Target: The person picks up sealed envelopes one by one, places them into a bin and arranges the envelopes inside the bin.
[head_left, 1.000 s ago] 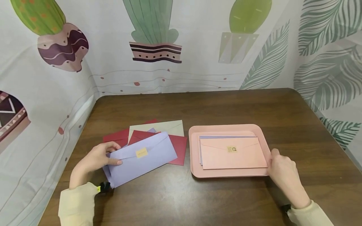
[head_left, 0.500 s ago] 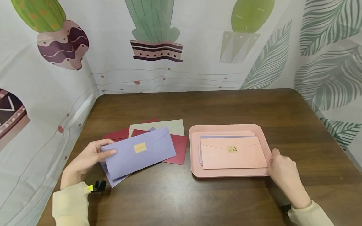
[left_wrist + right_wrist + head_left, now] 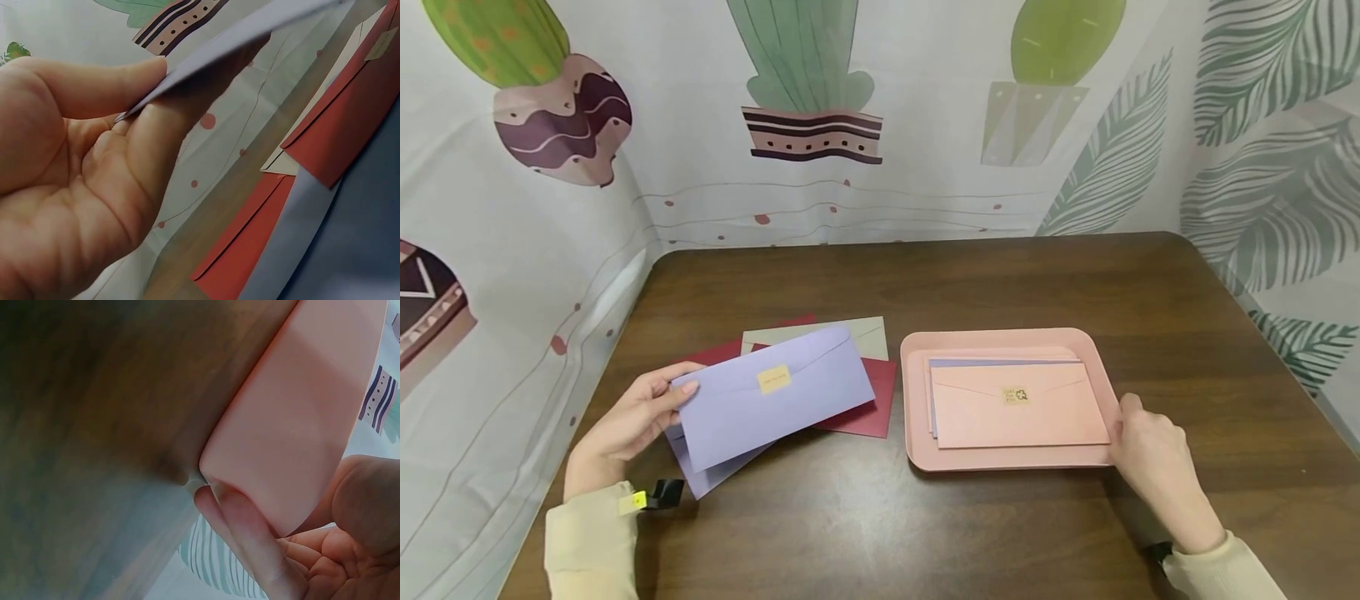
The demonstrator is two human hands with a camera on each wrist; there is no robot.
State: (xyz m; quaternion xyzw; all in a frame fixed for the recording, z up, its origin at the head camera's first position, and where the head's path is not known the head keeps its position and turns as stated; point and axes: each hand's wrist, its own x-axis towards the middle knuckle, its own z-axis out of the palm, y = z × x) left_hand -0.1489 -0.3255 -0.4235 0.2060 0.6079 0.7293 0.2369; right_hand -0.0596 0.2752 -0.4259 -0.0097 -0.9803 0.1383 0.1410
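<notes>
Pinching the upper lavender envelope (image 3: 782,410), your left grip (image 3: 634,417) is baring more of the lower envelope (image 3: 715,475) than earlier, apparently separating them. Your right grip (image 3: 1152,446) is holding the tray (image 3: 1015,458).

We find bare table (image 3: 880,533) across the bottom centre of the head view, a wide way in between the two forearms. A second open band runs along the table's far edge, stopped behind by the hanging cloth (image 3: 925,183). At centre, the red envelope (image 3: 876,412) nearly meets the pink tray (image 3: 1000,460), leaving only a sliver between. At centre left, the left hand (image 3: 636,408) and the raised lavender envelope (image 3: 782,400) bar reach to the pile from above. At right, the right hand (image 3: 1153,446) grips the tray's side, blocking it; above that hand, bare wood lies open.
</notes>
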